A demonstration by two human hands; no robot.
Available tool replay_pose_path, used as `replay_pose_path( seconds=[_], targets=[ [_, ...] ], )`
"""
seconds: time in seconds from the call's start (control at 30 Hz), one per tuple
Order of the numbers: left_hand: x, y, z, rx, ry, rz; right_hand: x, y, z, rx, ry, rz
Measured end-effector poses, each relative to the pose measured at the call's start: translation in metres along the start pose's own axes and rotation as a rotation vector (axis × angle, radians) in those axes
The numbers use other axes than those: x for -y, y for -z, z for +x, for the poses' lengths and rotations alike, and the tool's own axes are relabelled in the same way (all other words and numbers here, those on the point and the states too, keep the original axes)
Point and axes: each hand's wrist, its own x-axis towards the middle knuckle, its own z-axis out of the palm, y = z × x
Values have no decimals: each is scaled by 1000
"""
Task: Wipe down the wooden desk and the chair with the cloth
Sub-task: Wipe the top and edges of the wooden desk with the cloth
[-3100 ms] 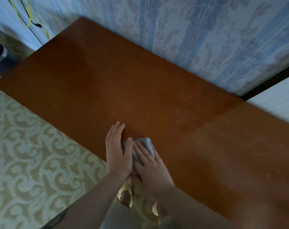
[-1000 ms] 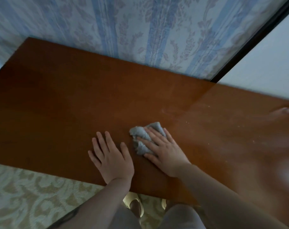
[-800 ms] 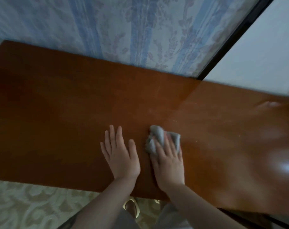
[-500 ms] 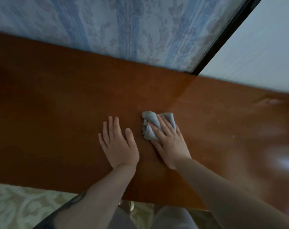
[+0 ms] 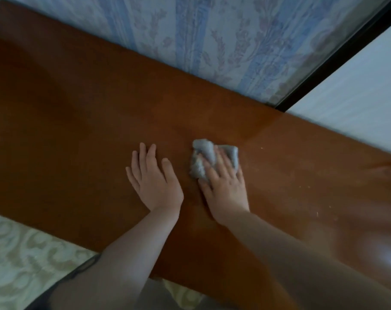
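My right hand presses the cloth mid-bench, fingers spread; specks probably remain rightward, chair unseen.

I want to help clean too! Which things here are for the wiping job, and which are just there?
For the job:
- grey cloth, pressed flat under the right hand
- wooden desk
- left hand, resting flat on the desk

Just there:
- striped wallpaper
- patterned carpet
- small pale specks on the desk's right part
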Motion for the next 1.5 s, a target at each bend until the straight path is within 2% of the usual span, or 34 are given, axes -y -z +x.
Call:
replay_pose_path(
  seconds=[0.1,0.17,0.2,0.23,0.3,0.33,0.37,0.4,0.5,0.53,0.57,0.6,0.63,0.7,0.73,0.77,0.8,0.87,0.93,0.97,1.0,1.03,1.1,1.13,1.17,1.2,1.23,1.33,1.37,1.4,1.43,1.5],
  targets=[
    [-10,-9,12,-38,66,20,8,9,24,111,382,-137],
    [-11,-11,14,-47,62,74,-13,26,55,204,522,-213],
    [-12,-12,14,-42,50,92,-27,29,66,190,458,-169],
    [-11,-13,13,-37,44,102,-36,28,70,100,315,-87],
    [-12,-15,12,-34,52,117,-30,15,59,-197,-57,53],
    [-13,-16,13,-39,64,118,-18,7,52,-276,-173,88],
    [-16,-16,14,-50,83,107,-4,0,46,-257,-197,103],
    [-19,-17,15,-66,106,82,7,-3,41,-162,-135,97],
    [-36,-22,29,-92,114,10,2,19,61,12,319,-80],
    [-42,-25,35,-79,89,19,-12,28,76,66,410,-130],
    [-49,-29,42,-56,60,33,-26,34,91,111,420,-129],
    [-54,-33,49,-27,33,49,-40,37,103,110,335,-87],
    [-58,-38,54,4,6,76,-50,38,109,32,185,-10],
    [-62,-46,57,36,-38,157,-48,28,103,-235,-126,129],
    [-62,-49,57,34,-48,192,-40,21,97,-306,-215,148],
    [-63,-51,57,28,-48,215,-29,15,90,-297,-244,142],
    [-64,-52,57,22,-43,231,-22,12,86,-235,-215,131],
    [-66,-53,57,18,-44,269,-22,21,93,-142,2,84],
    [-68,-54,57,35,-56,310,-44,40,118,-48,229,-15],
    [-68,-54,57,40,-58,321,-56,46,131,-2,273,-30],
    [-68,-54,57,38,-60,323,-67,50,141,15,229,1],
    [-67,-54,57,31,-60,320,-74,51,144,-34,113,72],
    [-67,-55,57,18,-60,326,-65,37,136,-274,-196,193],
    [-66,-56,57,14,-64,334,-50,29,127,-356,-330,206],
    [-66,-57,57,8,-69,335,-33,22,119,-371,-397,202],
    [-65,-58,58,-1,-73,325,-17,19,114,-319,-389,216],
    [-64,-59,59,-12,-78,313,-7,19,113,-245,-298,233],
    [-65,-58,58,23,-65,328,-23,45,139,-66,168,97],
    [-65,-58,58,34,-58,331,-39,53,150,-13,237,61],
    [-66,-57,58,38,-56,329,-56,55,156,2,193,75],
    [-66,-57,57,38,-57,329,-68,53,157,-63,65,140],
    [-65,-57,57,33,-57,337,-66,39,138,-330,-287,251]
  ],
)
